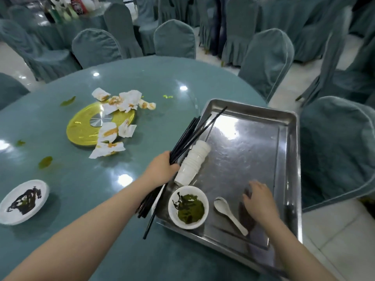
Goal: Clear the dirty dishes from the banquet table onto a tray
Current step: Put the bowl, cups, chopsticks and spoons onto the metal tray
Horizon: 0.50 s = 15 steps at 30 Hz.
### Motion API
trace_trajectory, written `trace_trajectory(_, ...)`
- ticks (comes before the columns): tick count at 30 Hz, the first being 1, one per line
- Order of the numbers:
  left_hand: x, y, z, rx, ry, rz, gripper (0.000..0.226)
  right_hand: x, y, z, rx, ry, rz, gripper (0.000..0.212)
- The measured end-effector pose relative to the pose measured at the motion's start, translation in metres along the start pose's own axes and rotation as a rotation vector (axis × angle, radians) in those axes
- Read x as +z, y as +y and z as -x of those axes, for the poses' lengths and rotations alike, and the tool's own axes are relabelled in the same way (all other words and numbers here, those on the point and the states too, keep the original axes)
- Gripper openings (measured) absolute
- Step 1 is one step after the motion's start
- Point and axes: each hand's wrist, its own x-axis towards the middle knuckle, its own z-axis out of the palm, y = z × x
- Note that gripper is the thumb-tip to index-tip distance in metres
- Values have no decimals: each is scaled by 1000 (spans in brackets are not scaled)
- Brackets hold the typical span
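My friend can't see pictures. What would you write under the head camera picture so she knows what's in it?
A person's left hand grips a bundle of black chopsticks at the edge of a metal tray on a round teal table, while the right hand hovers open over the tray. The tray holds stacked white cups, a dirty bowl and a white spoon; crumpled napkins and a dirty plate remain on the table.

free: tray (288,122) right half (bare metal) | blocked: cups (192,163), bowl (187,207), spoon (229,213) at left

We see chairs in grey-green covers (174,40) ringed round the glossy round table (60,122), which mirrors ceiling lights. Beyond them lies a pale tiled floor (336,244) and another table (87,19).
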Motion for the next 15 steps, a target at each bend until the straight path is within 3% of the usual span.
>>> trace_trajectory(6, 13, 63, -62, 73, -69, 92, 9, -6, 22, -40, -2, -103, 167, 88)
trace_trajectory(11, 37, 97, -110, 89, -55, 196, 7, 3, 32, -49, -26, -140, 229, 92)
trace_trajectory(15, 69, 112, -138, 2, -48, 311, 11, 6, 36, -54, -37, -149, 221, 94)
